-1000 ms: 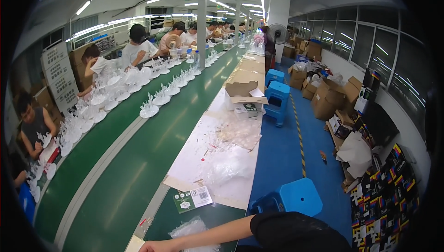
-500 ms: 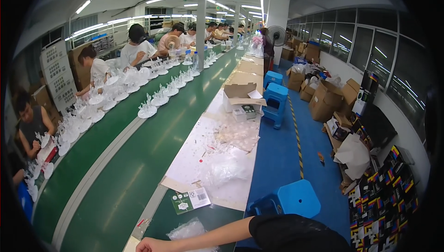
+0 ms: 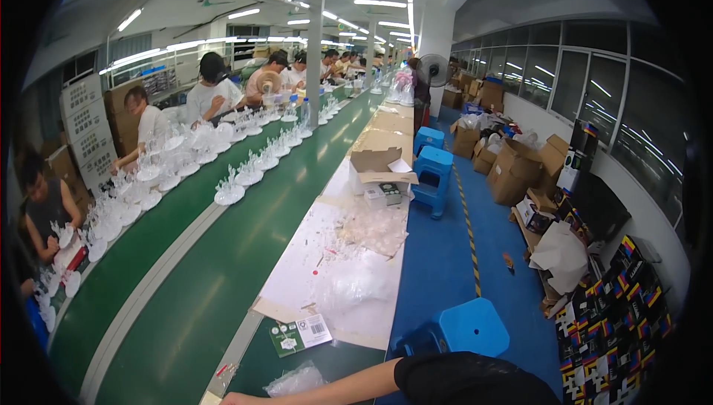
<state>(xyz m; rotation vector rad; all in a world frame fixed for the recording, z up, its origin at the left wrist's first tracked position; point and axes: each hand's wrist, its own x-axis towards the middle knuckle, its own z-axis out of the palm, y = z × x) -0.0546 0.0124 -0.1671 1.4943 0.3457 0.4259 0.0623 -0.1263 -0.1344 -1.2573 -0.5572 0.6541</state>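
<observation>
A factory assembly workshop: a long green counter (image 3: 223,279) carries rows of matching clear pieces (image 3: 249,176), workers (image 3: 212,96) line its left side, and cardboard cartons (image 3: 514,173) crowd the right wall.

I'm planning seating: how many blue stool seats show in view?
3. The near stool is just beyond the black sleeve; the middle stool and far stool are farther up the aisle, one behind another. More may be stacked or hidden.

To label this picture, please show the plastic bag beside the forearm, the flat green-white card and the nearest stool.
Plastic bag (image 3: 293,380), head view: its crumpled middle.
Flat green-white card (image 3: 301,335), head view: its middle.
Nearest stool (image 3: 466,323), head view: its seat.
</observation>
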